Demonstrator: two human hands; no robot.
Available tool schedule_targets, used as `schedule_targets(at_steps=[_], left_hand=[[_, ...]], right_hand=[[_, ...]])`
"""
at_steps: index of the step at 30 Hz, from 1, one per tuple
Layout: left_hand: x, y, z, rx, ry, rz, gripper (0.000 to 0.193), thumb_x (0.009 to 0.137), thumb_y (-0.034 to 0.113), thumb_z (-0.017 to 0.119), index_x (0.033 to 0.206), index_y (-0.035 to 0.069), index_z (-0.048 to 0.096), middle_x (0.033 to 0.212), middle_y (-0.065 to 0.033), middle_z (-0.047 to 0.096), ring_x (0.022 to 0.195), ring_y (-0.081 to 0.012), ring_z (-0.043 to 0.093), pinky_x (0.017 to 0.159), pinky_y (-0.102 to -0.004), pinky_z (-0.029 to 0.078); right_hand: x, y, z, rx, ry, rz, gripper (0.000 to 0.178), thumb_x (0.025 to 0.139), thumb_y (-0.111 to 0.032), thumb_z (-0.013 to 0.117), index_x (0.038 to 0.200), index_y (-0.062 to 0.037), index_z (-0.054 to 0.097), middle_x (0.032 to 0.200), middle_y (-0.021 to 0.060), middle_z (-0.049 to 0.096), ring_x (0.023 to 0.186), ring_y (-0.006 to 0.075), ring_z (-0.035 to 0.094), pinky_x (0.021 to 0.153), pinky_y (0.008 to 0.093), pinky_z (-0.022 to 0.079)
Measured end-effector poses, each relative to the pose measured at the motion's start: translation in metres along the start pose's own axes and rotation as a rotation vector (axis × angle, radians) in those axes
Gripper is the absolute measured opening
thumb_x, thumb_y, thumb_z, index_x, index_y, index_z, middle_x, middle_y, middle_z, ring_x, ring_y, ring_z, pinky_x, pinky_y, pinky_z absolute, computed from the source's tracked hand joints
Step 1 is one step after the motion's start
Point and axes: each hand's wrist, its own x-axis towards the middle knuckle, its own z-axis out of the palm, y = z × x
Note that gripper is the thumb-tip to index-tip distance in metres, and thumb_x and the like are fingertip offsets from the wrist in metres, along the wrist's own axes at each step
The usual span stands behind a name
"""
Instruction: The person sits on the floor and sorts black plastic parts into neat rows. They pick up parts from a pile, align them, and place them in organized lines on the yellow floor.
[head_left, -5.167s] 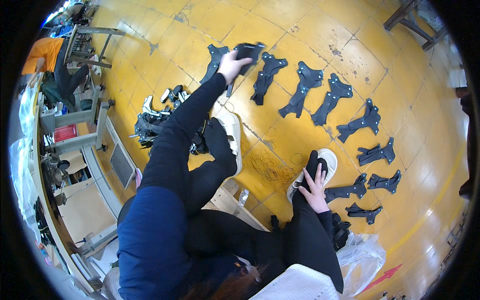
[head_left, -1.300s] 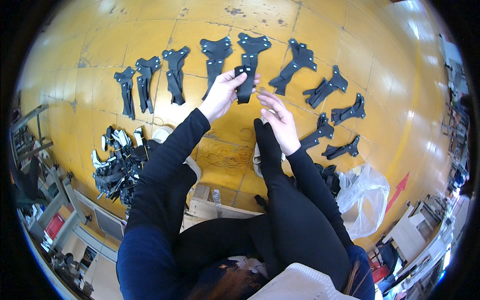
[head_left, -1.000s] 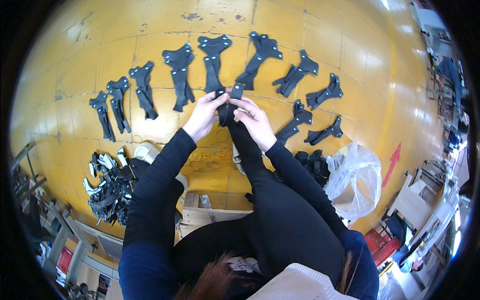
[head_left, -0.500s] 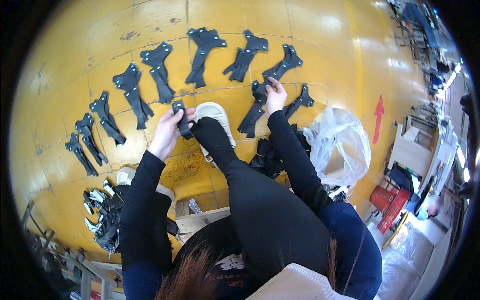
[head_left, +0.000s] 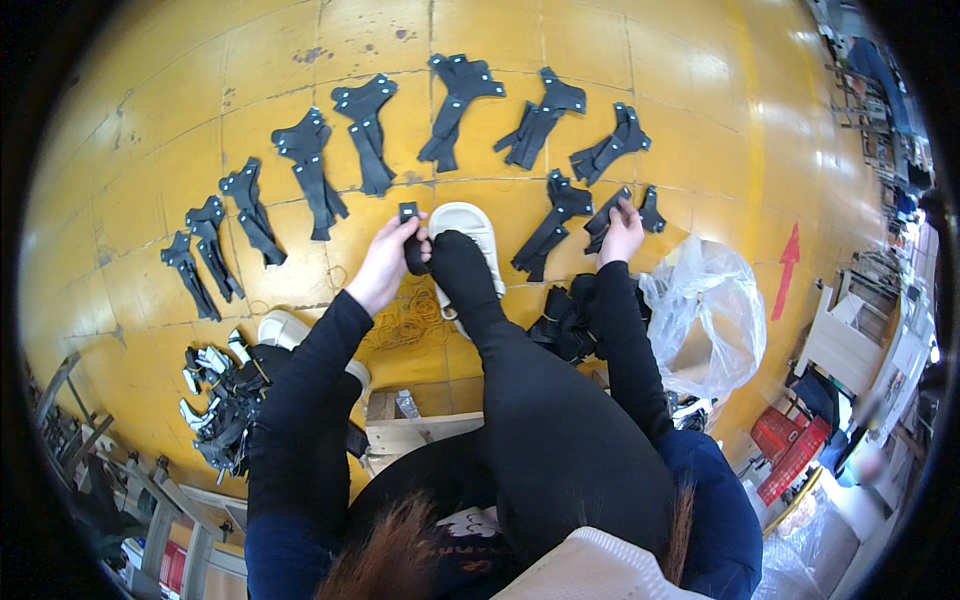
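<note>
- While a seated person leans over a yellow tiled floor (head_left: 165, 130), the left hand (head_left: 382, 268) grips a folded black strap (head_left: 415, 260), thumb and fingers closed around it, just beside the toe of a black-socked foot in a white shoe (head_left: 470, 225).
- The right hand (head_left: 622, 236), fingers drawn together, pinches a dark strip (head_left: 601, 224) near its upper end, above the floor's right side; whether the strip is fully lifted cannot be told.
- Forked black pieces (head_left: 460, 90) lie apart in an arc beyond both hands.
- Yellow rubber bands (head_left: 405, 322) lie scattered between the feet.
- A black-and-white heap (head_left: 222, 412) sits at left; black bundles (head_left: 566, 325) and a clear plastic bag (head_left: 705, 330) sit at right.
</note>
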Motion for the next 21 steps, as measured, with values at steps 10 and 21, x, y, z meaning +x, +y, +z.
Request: schedule_targets(at_steps=[10, 21], left_hand=[[0.002, -0.004, 0.004, 0.068, 0.032, -0.034, 0.019, 0.097, 0.018, 0.043, 0.11, 0.006, 0.05, 0.083, -0.0012, 0.052, 0.076, -0.013, 0.053, 0.072, -0.0275, 0.047], [0.001, 0.003, 0.007, 0.051, 0.093, 0.039, 0.035, 0.089, -0.001, 0.038, 0.122, 0.006, 0.047, 0.097, -0.0067, 0.053, 0.094, -0.0168, 0.056, 0.086, -0.031, 0.047]], right_hand=[[-0.022, -0.061, 0.138, 0.045, -0.581, -0.217, 0.023, 0.083, -0.001, 0.059, 0.105, -0.0009, 0.066, 0.096, 0.0025, 0.062, 0.083, 0.0094, 0.056, 0.075, 0.0217, 0.045], [-0.071, -0.078, 0.213, 0.161, -0.761, -0.235, 0.033, 0.077, 0.006, 0.062, 0.108, -0.0051, 0.066, 0.109, 0.0041, 0.058, 0.075, 0.0076, 0.053, 0.069, 0.0212, 0.045]])
